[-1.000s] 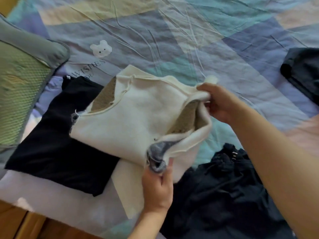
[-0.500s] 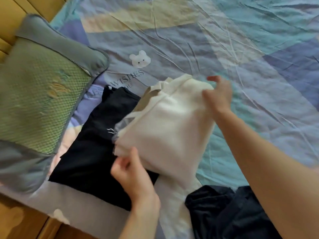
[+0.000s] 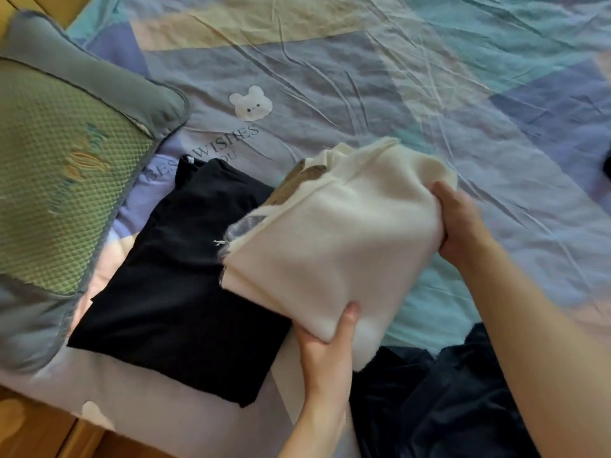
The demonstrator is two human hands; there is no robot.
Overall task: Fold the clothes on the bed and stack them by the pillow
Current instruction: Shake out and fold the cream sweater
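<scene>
You see soft daylight falling across the bed (image 3: 396,77), brighter toward the top; creases cast faint shadows. Your right forearm (image 3: 545,358) is motion-blurred, and the wide lens bends the edges.

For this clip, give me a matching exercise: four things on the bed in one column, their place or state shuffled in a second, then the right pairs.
Things:
1. cream garment
2. folded black garment
3. green pillow
4. dark crumpled garment

Places or states:
A. lies unfolded at the near edge of the bed
B. lies flat beside the pillow
C. gripped by the left hand and the right hand
D. sits at the left edge of the bed

Pairs: 1-C, 2-B, 3-D, 4-A
</scene>
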